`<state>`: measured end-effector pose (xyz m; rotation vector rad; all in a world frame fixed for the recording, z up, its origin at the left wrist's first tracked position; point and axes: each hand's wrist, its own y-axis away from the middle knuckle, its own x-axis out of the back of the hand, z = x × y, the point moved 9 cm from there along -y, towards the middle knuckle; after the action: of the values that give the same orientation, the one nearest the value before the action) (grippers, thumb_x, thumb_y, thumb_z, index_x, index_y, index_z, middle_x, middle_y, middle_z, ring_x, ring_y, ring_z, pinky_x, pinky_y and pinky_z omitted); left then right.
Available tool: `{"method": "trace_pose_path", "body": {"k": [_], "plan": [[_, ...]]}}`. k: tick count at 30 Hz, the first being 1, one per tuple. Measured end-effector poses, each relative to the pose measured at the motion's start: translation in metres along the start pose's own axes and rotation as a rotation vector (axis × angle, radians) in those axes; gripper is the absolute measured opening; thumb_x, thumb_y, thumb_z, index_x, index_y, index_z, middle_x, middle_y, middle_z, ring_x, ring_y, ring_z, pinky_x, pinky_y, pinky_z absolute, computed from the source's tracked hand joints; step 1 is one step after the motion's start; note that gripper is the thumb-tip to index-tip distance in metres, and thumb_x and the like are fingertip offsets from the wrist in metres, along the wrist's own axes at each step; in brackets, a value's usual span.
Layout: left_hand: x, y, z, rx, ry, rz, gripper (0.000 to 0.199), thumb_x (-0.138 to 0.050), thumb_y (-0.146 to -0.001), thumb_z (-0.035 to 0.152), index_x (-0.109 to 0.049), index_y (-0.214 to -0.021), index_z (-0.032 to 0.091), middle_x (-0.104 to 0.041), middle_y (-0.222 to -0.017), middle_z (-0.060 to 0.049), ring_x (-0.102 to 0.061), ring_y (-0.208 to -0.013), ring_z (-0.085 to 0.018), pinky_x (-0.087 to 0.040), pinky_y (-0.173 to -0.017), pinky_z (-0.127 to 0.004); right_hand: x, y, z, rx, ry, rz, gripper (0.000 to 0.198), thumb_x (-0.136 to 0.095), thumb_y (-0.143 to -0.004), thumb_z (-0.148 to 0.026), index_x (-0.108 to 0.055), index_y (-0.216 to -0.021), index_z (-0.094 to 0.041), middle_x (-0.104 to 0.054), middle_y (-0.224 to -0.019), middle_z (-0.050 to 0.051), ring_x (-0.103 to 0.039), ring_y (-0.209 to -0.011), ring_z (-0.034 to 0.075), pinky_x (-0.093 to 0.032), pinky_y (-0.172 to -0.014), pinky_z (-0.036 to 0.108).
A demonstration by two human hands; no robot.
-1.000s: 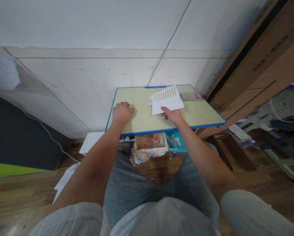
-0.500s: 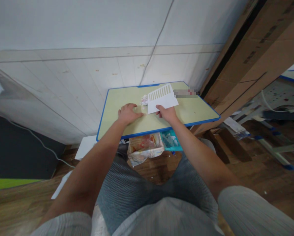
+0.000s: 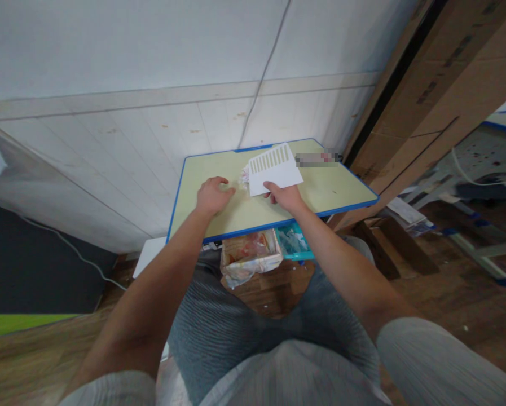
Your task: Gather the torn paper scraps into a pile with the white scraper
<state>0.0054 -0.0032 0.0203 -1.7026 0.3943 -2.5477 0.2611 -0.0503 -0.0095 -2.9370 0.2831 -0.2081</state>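
My right hand (image 3: 283,195) grips the near edge of a white sheet of card (image 3: 278,173), thumb on top and fingers beneath. A row of narrow slots is cut along the card's far side, and the pale table top shows through them. Left of the card, my left hand (image 3: 214,195) hovers over the table with thumb and fingers apart, holding nothing. Between the left hand and the card lies a small heap of crumpled white and pinkish scraps (image 3: 244,177), partly covered by the card.
The pale yellow table (image 3: 346,194) has a blue rim and stands against a white wall. A blurred-out long item (image 3: 318,158) lies at its back right. Below are a lined box (image 3: 253,254) and a teal bin (image 3: 294,242). Tall cardboard (image 3: 430,113) stands at right.
My left hand has moved left, away from the card and scraps. My right hand has shifted the card slightly left, over more of the scraps.
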Motion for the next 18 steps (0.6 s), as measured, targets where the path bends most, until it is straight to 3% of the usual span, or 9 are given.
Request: {"method": "trace_pose_path", "body": {"k": [4,8,18], "plan": [[0.02,-0.006,-0.027,0.07,-0.078,0.069,0.046,-0.068,-0.107,0.042,-0.08,-0.145,0.019,-0.077,-0.16,-0.019,-0.068,-0.153,-0.041,-0.052,-0.133,-0.053,-0.003,0.002,-0.001,0.005,0.011,-0.029,0.018,-0.078,-0.099,-0.035,-0.072,-0.088,-0.022,-0.077,-0.069,0.001,-0.055,-0.049,0.013,-0.053,-0.056,0.027],[0.023,-0.002,-0.05,0.138,-0.172,0.063,0.057,-0.062,-0.112,0.046,-0.071,-0.16,0.016,-0.067,-0.173,-0.024,-0.056,-0.166,-0.046,-0.042,-0.139,-0.066,-0.003,0.003,-0.002,0.003,0.02,-0.045,0.016,-0.078,-0.098,-0.033,-0.071,-0.09,-0.022,-0.078,-0.07,0.001,-0.054,-0.049,0.013,-0.051,-0.054,0.026],[0.017,0.004,-0.047,0.128,-0.23,0.058,0.055,-0.051,-0.117,0.047,-0.074,-0.156,0.015,-0.07,-0.168,-0.025,-0.06,-0.159,-0.045,-0.049,-0.132,-0.059,-0.002,0.007,-0.003,-0.011,0.024,-0.088,0.016,-0.079,-0.089,-0.027,-0.071,-0.076,-0.022,-0.074,-0.062,0.004,-0.059,-0.053,0.016,-0.054,-0.055,0.028]]}}
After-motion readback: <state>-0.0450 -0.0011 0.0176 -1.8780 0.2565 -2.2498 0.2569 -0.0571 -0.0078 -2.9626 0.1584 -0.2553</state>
